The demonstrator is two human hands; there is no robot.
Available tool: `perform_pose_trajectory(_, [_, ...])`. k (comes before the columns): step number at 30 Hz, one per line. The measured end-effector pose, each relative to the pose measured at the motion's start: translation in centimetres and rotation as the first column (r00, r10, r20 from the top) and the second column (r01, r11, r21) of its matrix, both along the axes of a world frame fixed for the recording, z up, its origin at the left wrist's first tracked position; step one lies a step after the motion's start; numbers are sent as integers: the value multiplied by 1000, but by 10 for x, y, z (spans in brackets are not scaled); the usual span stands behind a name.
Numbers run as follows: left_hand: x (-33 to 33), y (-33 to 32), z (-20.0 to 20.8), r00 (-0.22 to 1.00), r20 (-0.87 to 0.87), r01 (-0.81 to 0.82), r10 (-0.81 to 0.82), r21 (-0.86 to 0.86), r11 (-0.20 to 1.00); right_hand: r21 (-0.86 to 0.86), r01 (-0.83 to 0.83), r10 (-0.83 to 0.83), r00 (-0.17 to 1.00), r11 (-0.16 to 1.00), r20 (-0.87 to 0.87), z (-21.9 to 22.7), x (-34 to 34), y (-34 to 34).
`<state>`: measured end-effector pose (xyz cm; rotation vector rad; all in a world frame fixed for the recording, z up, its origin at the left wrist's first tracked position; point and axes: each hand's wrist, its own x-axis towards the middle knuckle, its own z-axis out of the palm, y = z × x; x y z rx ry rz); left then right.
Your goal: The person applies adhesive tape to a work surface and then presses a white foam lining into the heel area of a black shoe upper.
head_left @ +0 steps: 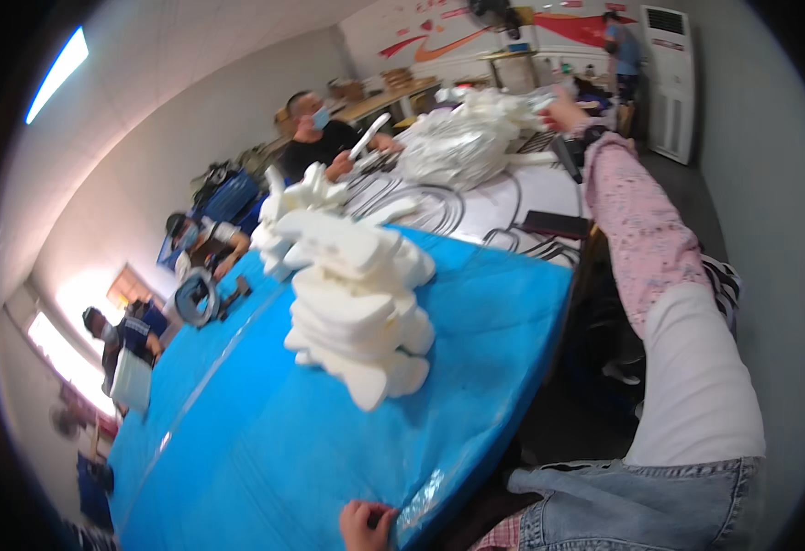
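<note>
My left hand (366, 525) rests at the near edge of the blue-covered table (265, 441), its fingers curled in, and nothing shows in them. Far out to the right stretches my right arm in a pink patterned sleeve cover. At its end my right hand (564, 112) is against the right side of a heap of white pieces and clear plastic bags (458, 147); its fingers are small and blurred, so what they hold cannot be made out. In front of me stands a stack of white, foam-like shaped pieces (352, 303). More such pieces (301, 207) lie behind it.
A dark flat phone-like object (557, 224) lies on the white patterned tabletop. Across it, a masked person (315, 138) holds a long white piece. Two other people work along the left side, near a grey-blue round object (198, 298). A tall white cabinet unit (667, 87) stands back right.
</note>
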<state>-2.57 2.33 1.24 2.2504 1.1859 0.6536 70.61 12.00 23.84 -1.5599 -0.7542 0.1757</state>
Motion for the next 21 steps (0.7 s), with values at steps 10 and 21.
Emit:
perform_pose_trajectory(10, [1,-3,-1,997,66,-42,42,-3,999,10,-172,170,963,985,-210,43,17,37])
perform_pose_trajectory(21, [3,-3,0,996,67,-61,64,-36,997,-14,-155,150,971,988,-187,44,37,64])
